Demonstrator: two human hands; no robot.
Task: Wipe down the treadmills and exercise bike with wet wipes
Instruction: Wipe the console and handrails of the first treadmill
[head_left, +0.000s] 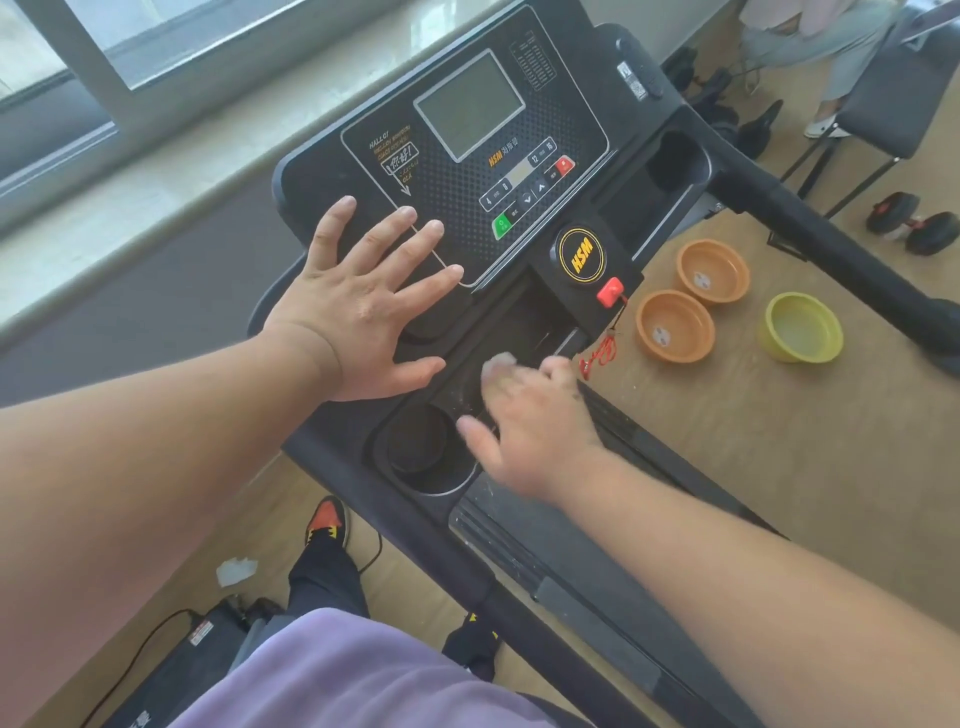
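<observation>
- On the treadmill console (519, 171), near edge: right hand (535, 436), fingers curling round a wet wipe (497, 364), is rubbing the tray beside the cup holder (421, 447).
- Left hand (358, 306) is lying flat, fingers spread, holding nothing.
- Risk: wipe is working near the red safety key (610, 291); snagging its cord could be pulling it loose.

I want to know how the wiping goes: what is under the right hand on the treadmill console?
A white wet wipe shows past the fingers of the right hand, on the black tray of the treadmill console. The hand covers the rest of the wipe.
</observation>
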